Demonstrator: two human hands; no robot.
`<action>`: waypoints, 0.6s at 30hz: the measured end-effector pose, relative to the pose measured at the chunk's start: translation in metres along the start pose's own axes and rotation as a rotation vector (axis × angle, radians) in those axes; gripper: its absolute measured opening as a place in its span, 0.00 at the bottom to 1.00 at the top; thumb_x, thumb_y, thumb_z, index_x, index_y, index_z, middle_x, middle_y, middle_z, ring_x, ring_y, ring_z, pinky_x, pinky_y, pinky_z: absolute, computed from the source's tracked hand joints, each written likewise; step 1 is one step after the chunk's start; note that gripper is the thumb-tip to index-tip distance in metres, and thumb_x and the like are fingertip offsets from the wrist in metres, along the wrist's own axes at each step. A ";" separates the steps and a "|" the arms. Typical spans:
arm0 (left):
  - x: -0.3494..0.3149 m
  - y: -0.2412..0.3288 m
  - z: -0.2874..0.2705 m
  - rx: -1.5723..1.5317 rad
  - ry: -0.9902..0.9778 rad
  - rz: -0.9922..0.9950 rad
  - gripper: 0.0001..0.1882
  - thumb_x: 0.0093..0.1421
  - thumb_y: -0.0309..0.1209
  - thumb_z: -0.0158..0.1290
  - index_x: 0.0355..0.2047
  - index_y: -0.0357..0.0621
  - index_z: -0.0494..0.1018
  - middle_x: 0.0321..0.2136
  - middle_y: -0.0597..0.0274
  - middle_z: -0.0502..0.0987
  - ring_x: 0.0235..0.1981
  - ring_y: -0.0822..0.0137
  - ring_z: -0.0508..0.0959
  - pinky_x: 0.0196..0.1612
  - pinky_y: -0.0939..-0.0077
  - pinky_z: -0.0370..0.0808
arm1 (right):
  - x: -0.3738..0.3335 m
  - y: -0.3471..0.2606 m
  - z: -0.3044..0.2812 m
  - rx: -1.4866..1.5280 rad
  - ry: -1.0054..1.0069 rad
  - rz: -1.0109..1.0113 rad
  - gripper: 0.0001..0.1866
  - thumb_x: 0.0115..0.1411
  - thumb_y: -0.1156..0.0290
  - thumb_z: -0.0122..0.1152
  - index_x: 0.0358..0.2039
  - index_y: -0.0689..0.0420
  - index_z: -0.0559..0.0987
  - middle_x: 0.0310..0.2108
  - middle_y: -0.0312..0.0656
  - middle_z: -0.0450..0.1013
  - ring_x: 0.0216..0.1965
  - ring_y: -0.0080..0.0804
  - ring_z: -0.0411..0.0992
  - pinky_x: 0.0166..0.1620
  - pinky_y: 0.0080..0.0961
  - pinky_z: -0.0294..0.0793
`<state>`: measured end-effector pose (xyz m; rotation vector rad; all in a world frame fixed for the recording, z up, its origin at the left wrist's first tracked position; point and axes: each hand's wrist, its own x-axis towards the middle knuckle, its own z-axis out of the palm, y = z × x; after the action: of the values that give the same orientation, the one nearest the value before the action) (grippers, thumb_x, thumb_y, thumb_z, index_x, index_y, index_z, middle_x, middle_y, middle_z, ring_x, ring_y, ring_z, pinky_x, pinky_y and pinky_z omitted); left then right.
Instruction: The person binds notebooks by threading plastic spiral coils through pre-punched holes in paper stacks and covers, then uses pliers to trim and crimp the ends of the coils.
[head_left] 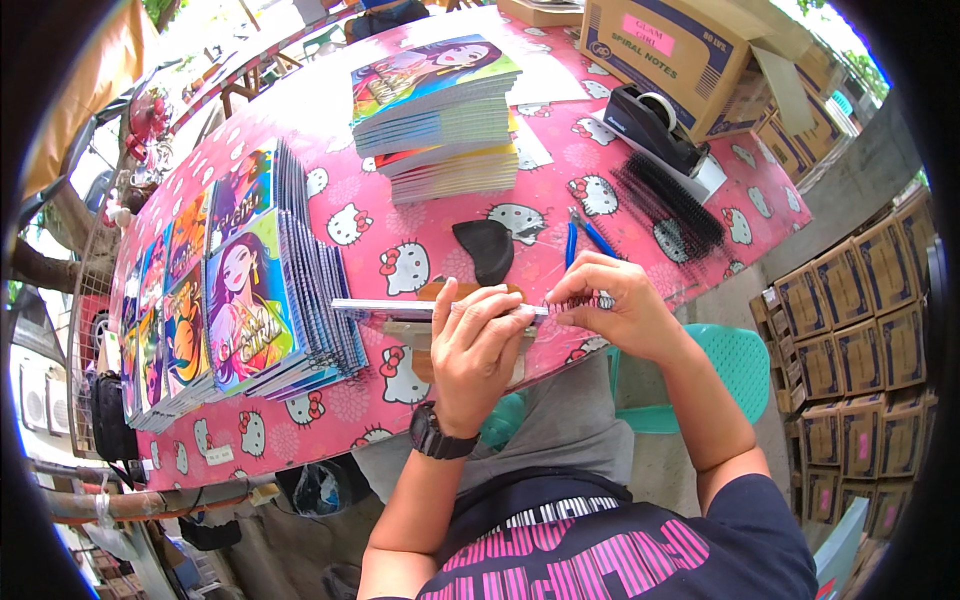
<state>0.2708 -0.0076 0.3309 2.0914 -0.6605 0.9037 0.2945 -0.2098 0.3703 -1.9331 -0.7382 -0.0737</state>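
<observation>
In front of me a thin notebook [375, 306] is seen edge-on, lying across a brown wooden piece [422, 367] that is mostly hidden. My left hand [475, 345], with a black watch on its wrist, grips the notebook, fingers bent over its edge. At the notebook's right end, my right hand [612, 305] pinches a dark spiral coil [592, 301] between thumb and fingers. How far the coil runs into the notebook is hidden. Just beyond the hands lie blue-handled pliers [586, 242] and a flat black curved piece [486, 250].
Finished-looking spiral notebooks [250, 310] stand in stacks at left. Another notebook stack [445, 130] rises at the far middle. Black coils [672, 208] lie at right near a tape dispenser [652, 125] and a cardboard box [665, 60]. A pink patterned cloth [345, 260] covers the table.
</observation>
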 end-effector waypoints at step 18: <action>0.006 0.004 -0.008 0.163 -0.271 -0.059 0.10 0.53 0.39 0.59 0.37 0.60 0.76 0.31 0.76 0.71 0.37 0.72 0.73 0.53 0.57 0.49 | 0.020 0.011 -0.012 0.156 -0.280 0.280 0.11 0.61 0.75 0.56 0.44 0.59 0.78 0.23 0.38 0.75 0.23 0.23 0.71 0.30 0.23 0.73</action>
<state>0.2687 -0.0048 0.3407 2.3926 -0.6773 0.6655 0.3197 -0.2141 0.3739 -1.8975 -0.6259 0.4220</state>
